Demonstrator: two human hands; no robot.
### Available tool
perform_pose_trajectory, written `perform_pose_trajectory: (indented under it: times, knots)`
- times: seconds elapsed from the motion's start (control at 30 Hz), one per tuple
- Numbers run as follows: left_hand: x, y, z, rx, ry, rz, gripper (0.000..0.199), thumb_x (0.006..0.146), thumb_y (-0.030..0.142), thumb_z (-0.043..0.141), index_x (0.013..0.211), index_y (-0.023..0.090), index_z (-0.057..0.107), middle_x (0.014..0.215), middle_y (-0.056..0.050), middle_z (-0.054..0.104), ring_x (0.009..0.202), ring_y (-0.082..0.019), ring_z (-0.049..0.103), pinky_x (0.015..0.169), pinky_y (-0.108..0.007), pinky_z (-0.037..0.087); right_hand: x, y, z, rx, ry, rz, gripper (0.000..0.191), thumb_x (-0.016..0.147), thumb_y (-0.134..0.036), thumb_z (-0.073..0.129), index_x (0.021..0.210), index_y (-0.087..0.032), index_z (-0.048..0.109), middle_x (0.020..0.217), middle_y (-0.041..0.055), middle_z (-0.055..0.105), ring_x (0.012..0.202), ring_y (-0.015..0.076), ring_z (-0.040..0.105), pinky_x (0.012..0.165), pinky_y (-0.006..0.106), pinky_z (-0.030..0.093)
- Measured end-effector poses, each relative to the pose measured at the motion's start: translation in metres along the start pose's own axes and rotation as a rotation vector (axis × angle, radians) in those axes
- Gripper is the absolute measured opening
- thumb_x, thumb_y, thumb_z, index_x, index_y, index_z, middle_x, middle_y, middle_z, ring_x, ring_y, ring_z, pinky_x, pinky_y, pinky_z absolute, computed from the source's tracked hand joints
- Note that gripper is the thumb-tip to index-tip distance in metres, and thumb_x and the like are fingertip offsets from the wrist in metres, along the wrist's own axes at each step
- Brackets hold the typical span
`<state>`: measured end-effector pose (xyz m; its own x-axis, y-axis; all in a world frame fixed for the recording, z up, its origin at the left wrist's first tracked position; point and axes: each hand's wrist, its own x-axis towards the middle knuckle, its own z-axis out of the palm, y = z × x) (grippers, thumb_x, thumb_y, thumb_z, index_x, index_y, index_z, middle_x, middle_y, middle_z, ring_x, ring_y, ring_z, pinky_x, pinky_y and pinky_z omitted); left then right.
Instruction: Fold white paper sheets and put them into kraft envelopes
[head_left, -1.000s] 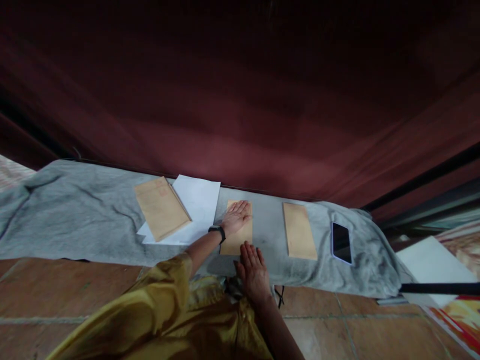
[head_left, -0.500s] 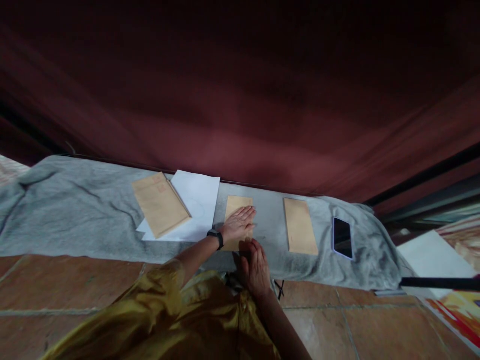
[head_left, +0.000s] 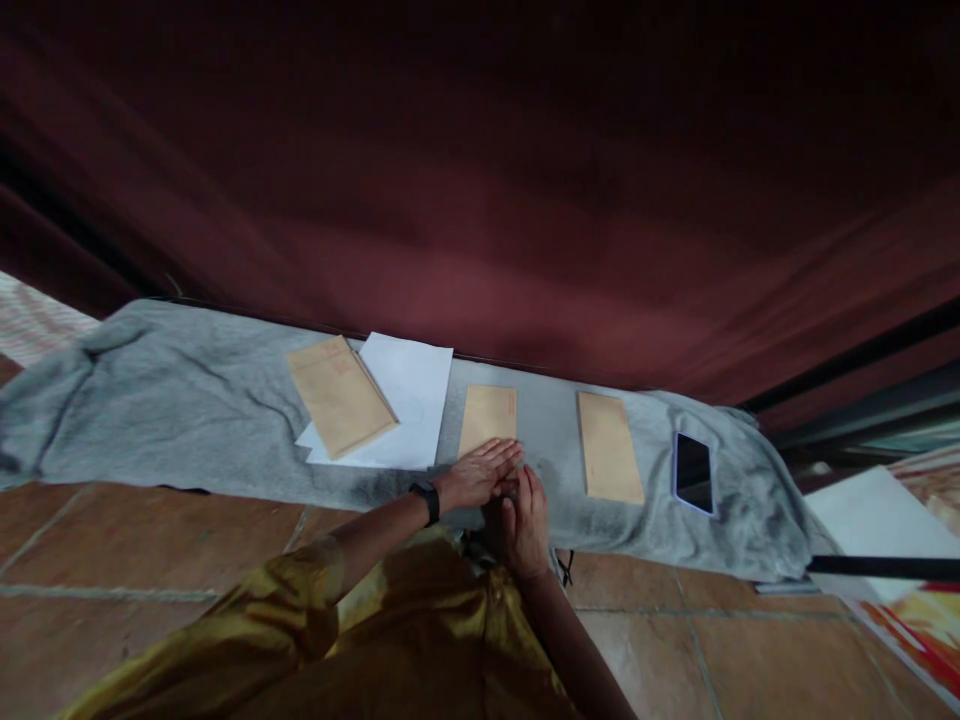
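A brown paper envelope (head_left: 489, 418) lies on the grey cloth in front of me, with small red print near its far right corner. My left hand (head_left: 480, 474), a dark watch on its wrist, rests flat across the envelope's near end with fingers stretched out. Close against its fingertips is my right hand (head_left: 528, 525), at the near edge of the envelope. Its fingers are extended and the thumb stands apart. Both hands cover the near part of the envelope, and whatever lies under them is hidden.
Left of my hands, brown envelopes (head_left: 341, 395) overlap white paper sheets (head_left: 420, 400). To the right lie another brown envelope (head_left: 611, 448) and a phone (head_left: 693, 472). Grey cloth (head_left: 202, 400) covers the narrow surface. A dark red hanging fabric (head_left: 480, 250) rises behind it.
My left hand has slid nearer to me along the envelope, baring its far part. The right hand stays beside it near the close edge. The whole view has shifted slightly.
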<state>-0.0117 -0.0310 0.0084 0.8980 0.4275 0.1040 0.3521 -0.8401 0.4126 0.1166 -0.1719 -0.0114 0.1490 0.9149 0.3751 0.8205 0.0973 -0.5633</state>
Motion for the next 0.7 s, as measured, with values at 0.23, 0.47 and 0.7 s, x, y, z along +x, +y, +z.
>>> perform_pose_trajectory:
  times: [0.23, 0.47, 0.7]
  knots:
    - [-0.03, 0.019, 0.003, -0.028, -0.007, 0.074, 0.069, 0.097, 0.038, 0.059, 0.157, 0.016, 0.036, 0.164, -0.015, 0.037, 0.152, -0.028, 0.034, 0.128, -0.044, 0.018, 0.009, 0.007, -0.001, 0.059, -0.046, 0.0, 0.053, 0.108, -0.031, 0.02, 0.153, -0.014, 0.042, 0.155, 0.0165, 0.048, 0.146, 0.0245, 0.04, 0.118, 0.054, 0.037]
    - [-0.054, 0.034, 0.003, 0.002, -0.022, 0.071, 0.066, 0.095, 0.05, 0.063, 0.147, 0.012, 0.051, 0.151, -0.02, 0.052, 0.147, -0.032, 0.042, 0.126, -0.046, 0.024, 0.065, 0.014, 0.004, -0.089, -0.382, -0.217, 0.051, 0.11, -0.035, 0.023, 0.15, -0.021, 0.05, 0.158, 0.0079, 0.048, 0.149, 0.02, 0.04, 0.124, 0.049, 0.026]
    - [-0.055, 0.03, 0.003, 0.04, -0.086, 0.087, 0.07, 0.102, 0.054, 0.048, 0.157, 0.014, 0.036, 0.163, -0.015, 0.039, 0.153, -0.025, 0.032, 0.128, -0.039, 0.018, 0.138, 0.023, 0.031, -0.305, -0.458, -0.172, 0.056, 0.108, -0.037, 0.025, 0.158, -0.017, 0.036, 0.167, 0.0089, 0.031, 0.155, 0.0216, 0.027, 0.126, 0.046, 0.019]
